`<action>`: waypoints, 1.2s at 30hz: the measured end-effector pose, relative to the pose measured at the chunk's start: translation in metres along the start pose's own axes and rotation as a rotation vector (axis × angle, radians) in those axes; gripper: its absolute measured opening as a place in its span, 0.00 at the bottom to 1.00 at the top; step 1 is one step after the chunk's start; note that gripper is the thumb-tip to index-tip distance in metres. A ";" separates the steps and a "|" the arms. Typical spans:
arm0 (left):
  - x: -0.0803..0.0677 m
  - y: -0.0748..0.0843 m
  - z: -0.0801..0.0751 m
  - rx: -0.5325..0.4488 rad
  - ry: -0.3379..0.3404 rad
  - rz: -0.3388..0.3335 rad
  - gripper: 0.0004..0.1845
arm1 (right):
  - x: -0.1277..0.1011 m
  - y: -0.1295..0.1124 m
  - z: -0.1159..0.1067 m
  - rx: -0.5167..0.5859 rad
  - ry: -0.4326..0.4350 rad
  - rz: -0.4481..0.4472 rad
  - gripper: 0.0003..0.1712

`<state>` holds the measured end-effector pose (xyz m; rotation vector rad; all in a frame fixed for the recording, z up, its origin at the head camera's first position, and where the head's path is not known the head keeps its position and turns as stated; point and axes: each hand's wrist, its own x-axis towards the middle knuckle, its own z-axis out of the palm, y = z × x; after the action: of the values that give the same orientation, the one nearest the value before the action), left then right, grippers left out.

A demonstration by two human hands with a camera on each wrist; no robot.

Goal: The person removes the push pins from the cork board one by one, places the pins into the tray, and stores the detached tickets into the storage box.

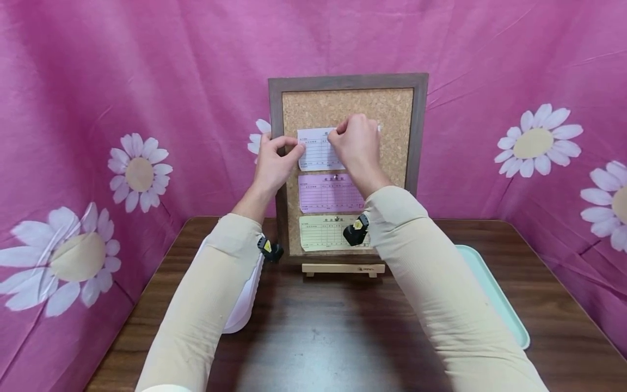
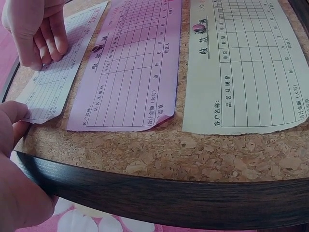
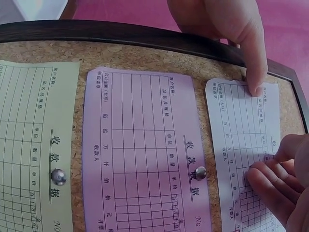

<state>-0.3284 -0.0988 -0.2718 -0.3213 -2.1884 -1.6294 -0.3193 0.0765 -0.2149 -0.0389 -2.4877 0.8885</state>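
As the left hand (image 1: 275,164) pinches white paper (image 1: 313,154), the right hand (image 1: 360,144) pinches something hidden.

Your head view faces the corkboard (image 1: 343,106) from farther back; wrist views hug either side, sharing the pink slip (image 1: 320,195).

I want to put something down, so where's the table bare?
The table looks bare in front of the wooden ledge, between the whitish tray and the green tray. Beige sleeves hang over its sides. It's crowded at the corkboard, where the left hand and right hand are at the white slip.
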 end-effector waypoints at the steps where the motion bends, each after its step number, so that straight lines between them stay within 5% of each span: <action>1: 0.000 0.000 0.001 -0.002 -0.003 0.002 0.14 | 0.000 0.000 0.000 -0.002 -0.002 0.005 0.11; 36: 0.001 -0.001 0.002 -0.017 0.005 0.006 0.13 | 0.003 0.009 0.003 0.063 -0.003 -0.008 0.12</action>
<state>-0.3301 -0.0975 -0.2722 -0.3280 -2.1691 -1.6454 -0.3245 0.0829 -0.2209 -0.0067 -2.4593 0.9642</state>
